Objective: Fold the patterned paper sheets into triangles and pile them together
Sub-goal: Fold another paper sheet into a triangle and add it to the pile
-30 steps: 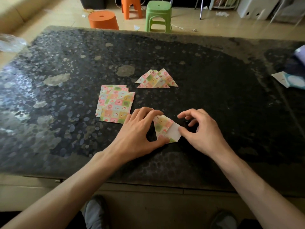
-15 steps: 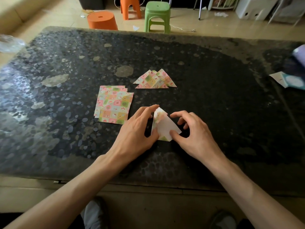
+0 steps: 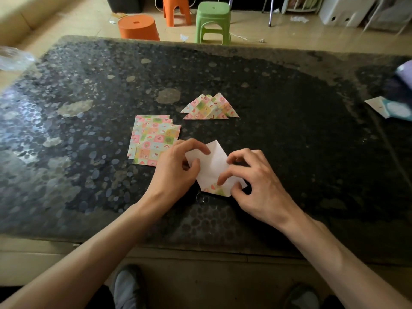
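1. Just right of the unfolded stack [image 3: 153,139], the part-folded sheet [image 3: 211,163] lies white side up on the surface [image 3: 301,130].
2. Left hand [image 3: 178,172] pinches its left edge; right hand [image 3: 254,184] pinches its near corner.
3. Recommended: match edges exactly before pressing the crease flat.
4. Triangle pile [image 3: 209,108] lies beyond the stack, to its right.

On my feed the left hand [image 3: 176,172] and right hand [image 3: 256,186] are uncovered, and the left forearm [image 3: 100,248] and right forearm [image 3: 334,253] run bare to the frame edge at 7 and 5 o'clock. Near 6 o'clock I see a pale grey left shoe [image 3: 127,286] with dark fabric [image 3: 103,296] just beside it. A dimmer grey right shoe [image 3: 303,296] sits toward 5 o'clock.
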A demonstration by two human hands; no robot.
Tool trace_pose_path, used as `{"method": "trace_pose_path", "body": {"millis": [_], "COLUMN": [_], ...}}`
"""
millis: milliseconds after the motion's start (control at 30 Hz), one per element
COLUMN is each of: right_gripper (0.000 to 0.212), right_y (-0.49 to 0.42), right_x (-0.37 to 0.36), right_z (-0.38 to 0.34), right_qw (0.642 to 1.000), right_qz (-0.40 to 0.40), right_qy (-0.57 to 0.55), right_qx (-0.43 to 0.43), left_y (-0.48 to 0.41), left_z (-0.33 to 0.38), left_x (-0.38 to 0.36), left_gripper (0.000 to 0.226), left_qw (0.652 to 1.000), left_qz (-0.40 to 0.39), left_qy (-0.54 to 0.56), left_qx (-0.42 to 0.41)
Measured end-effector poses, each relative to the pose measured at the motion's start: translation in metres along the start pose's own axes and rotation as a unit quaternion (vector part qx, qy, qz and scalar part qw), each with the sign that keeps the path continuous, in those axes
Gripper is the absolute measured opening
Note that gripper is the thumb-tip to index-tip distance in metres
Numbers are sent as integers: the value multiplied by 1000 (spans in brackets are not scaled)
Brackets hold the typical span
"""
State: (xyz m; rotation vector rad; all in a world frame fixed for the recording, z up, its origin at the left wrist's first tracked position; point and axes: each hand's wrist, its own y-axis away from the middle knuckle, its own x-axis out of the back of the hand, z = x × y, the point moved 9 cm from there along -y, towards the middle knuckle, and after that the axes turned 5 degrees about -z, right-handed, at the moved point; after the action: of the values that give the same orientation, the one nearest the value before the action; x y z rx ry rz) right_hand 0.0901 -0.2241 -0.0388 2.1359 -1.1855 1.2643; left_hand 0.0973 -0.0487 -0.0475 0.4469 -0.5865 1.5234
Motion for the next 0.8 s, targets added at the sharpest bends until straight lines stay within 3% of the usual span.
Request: {"method": "trace_pose_path", "body": {"millis": [100,233,433,500,600,667,800], "right_gripper": [27,44,34,28,27,29,25], "right_y": [0,3,5,5,5,5,3], "right_x": [-8,-14,-11,-9,-9,-11,-15], "right_z": [-5,-13,-19,-16,-14,-15,-14], "right_qw": [999,994,991,991,990,990,994], "right_qz": [-36,-94,-48,-41,-44,-51,-65], "right_qy": [0,21,85,91,98,93,50], "right_qx": [20,43,90,93,91,90,72], "left_y": [-2,-4,-5,-3,2,5,17], "left_z": [-4,-9,-7,-1,13,24,35], "left_x": [2,3,-5,-8,-6,-6,-8], "left_gripper": [27,28,32,38,52,42,12], "left_qw": [1000,999,997,997,989,973,953], "left_qz": [-1,-5,-45,-57,-36,-40,-113], "left_qy": [-3,27,56,54,-87,-154,-163], "left_qx": [11,26,9,-26,-115,-169,-227]}}
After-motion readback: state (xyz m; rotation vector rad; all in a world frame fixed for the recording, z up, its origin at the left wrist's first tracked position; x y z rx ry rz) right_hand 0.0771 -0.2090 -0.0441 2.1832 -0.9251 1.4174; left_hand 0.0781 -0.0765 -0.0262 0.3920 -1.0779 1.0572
